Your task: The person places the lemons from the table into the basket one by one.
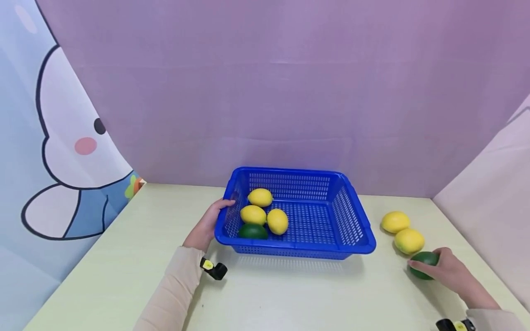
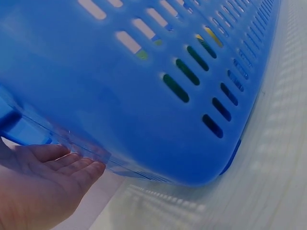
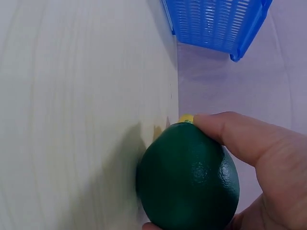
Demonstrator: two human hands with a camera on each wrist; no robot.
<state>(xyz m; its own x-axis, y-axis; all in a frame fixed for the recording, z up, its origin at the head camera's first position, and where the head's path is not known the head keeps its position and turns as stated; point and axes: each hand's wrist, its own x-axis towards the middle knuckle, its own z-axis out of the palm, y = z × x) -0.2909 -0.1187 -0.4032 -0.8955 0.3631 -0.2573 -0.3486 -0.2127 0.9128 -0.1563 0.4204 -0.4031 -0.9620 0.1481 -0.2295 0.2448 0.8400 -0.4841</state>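
Note:
A blue plastic basket (image 1: 298,243) stands mid-table, holding several yellow lemons (image 1: 260,197) and a dark green avocado (image 1: 253,231) along its left side. My left hand (image 1: 209,223) grips the basket's left rim, the thumb over the edge; in the left wrist view, the fingers of that left hand (image 2: 53,177) lie against the outside under the rim. At the right of the table my right hand (image 1: 451,271) holds another dark green avocado (image 3: 189,179) between thumb and fingers, close over the tabletop. Most of these fingers are hidden behind the fruit.
Two lemons (image 1: 395,222) lie close together on the pale table (image 1: 298,299), between the basket and the right hand, just behind the held avocado. A purple cloth (image 1: 265,92) hangs behind the table, a printed cartoon curtain (image 1: 62,138) at left, a white cloth (image 1: 497,193) at right.

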